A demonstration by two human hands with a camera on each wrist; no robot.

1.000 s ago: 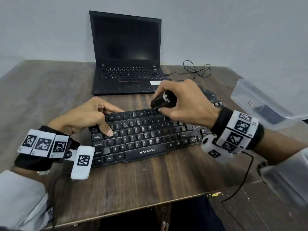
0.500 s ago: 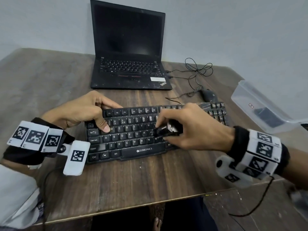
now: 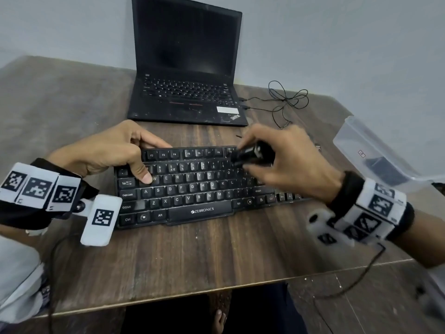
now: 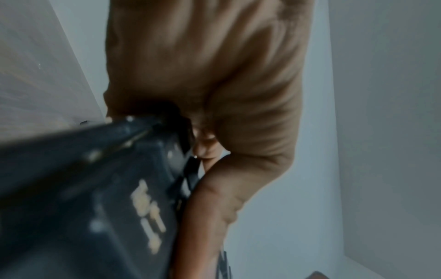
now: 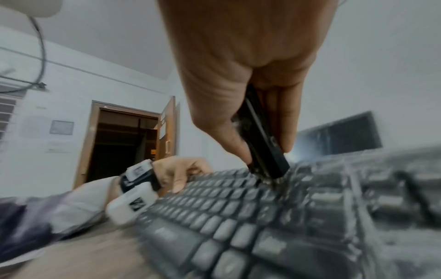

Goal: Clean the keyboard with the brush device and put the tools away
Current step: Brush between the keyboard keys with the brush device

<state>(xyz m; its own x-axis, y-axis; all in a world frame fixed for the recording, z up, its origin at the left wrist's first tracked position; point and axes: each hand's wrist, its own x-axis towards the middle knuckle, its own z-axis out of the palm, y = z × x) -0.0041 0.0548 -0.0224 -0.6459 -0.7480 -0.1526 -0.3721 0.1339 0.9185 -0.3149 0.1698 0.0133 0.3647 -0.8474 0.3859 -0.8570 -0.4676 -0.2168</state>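
The right hand, which grasps the black brush device, has moved from the middle rows to the far right keys of the keyboard, so the sweeping goes on; the left hand still grips the keyboard's far left corner, thumb on a key; the clear container waits at the right table edge, with free wood between.
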